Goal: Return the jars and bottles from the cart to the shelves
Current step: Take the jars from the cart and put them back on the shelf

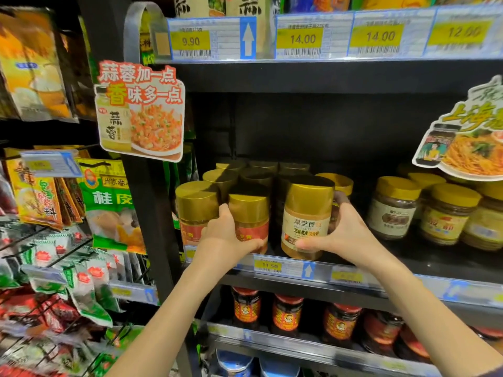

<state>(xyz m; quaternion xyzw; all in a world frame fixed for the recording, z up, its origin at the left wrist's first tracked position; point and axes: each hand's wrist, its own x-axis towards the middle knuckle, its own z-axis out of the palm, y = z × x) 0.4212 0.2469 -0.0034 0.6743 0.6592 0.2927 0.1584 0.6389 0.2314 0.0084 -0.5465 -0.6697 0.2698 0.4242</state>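
Both hands are at the front of the middle shelf (pixel 353 276). My left hand (pixel 226 235) wraps a gold-lidded jar with a red label (pixel 250 219), which stands at the shelf's front edge. My right hand (pixel 340 232) grips a taller gold-lidded jar with a cream label (pixel 306 216), thumb across its base and fingers behind it. A matching red-label jar (pixel 194 208) stands just left of the left hand. Several more gold-lidded jars (pixel 255 172) fill the rows behind. The cart is out of view.
Short yellow-lidded jars (pixel 446 213) sit to the right on the same shelf. Red-capped dark sauce jars (pixel 288 314) line the shelf below. Hanging spice packets (pixel 106 202) fill the rack at left. Cardboard promo signs (pixel 141 110) stick out from the shelf edges.
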